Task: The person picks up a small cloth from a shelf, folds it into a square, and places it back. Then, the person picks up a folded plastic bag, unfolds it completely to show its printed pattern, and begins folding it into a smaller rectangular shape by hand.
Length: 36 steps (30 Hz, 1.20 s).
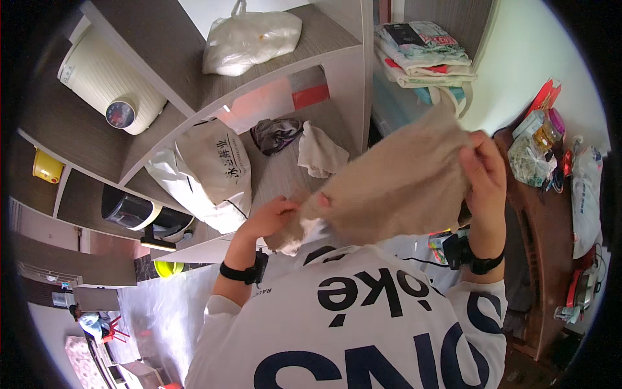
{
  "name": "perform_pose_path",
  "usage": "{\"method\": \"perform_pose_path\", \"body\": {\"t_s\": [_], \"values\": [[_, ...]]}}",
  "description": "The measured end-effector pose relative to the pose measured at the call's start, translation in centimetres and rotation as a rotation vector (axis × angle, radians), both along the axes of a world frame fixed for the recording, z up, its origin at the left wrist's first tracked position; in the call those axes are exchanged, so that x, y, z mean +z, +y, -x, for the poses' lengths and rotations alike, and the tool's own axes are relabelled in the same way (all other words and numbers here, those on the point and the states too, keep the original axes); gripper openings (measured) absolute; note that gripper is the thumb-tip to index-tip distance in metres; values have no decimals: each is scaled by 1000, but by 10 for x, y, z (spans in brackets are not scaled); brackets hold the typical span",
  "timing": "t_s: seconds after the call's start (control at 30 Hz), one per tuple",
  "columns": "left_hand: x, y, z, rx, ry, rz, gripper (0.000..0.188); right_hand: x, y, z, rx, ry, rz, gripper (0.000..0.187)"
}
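A beige cloth (395, 185), perhaps a towel or a garment, is stretched out in the air before my chest, slightly smeared by motion. My right hand (483, 175) pinches its right edge, with the thumb showing on the near side. At the cloth's lower left end, my left hand (269, 217) has its fingers curled into the fabric. A small pink spot (324, 202) shows near that end. Just beyond the cloth, a crumpled cream cloth (321, 152) and a dark bunched cloth (275, 135) lie on the shelf. Both my wrists wear black bands.
A printed cream bag (214, 162) and a white plastic bag (253, 42) sit in the grey shelf unit (278, 78). Folded fabrics (424, 52) are stacked at the far right. A cream appliance (110, 78) stands at left, a brown wooden table (544, 240) at right.
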<state>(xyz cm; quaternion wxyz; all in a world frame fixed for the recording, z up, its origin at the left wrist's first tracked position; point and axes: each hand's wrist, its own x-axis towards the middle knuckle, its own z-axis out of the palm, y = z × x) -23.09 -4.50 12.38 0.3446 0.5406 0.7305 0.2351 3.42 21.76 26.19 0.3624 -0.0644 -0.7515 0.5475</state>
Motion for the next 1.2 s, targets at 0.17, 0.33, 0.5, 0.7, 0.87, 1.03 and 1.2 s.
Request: {"method": "perform_pose_path", "body": {"t_s": [0.17,0.33,0.5,0.7,0.87,1.03,1.2], "values": [[-18,10,-16,78,-321,-69,46,-13,10,13,-125,97,476,11],[-17,62,-29,313,-1270,-504,55,-55,22,14,-176,-161,148,10],[31,79,-37,296,-1816,-444,60,-73,34,-4,-322,-161,356,11],[32,93,-45,459,-1207,-366,51,-75,45,-31,-270,-537,-271,15],[72,115,-63,289,-544,-183,34,-82,48,-24,-416,-822,-420,20],[75,131,-73,-236,167,-361,31,-58,19,18,19,-341,-179,35],[80,131,-78,-295,170,-380,27,-45,10,35,240,-356,-207,46]]}}
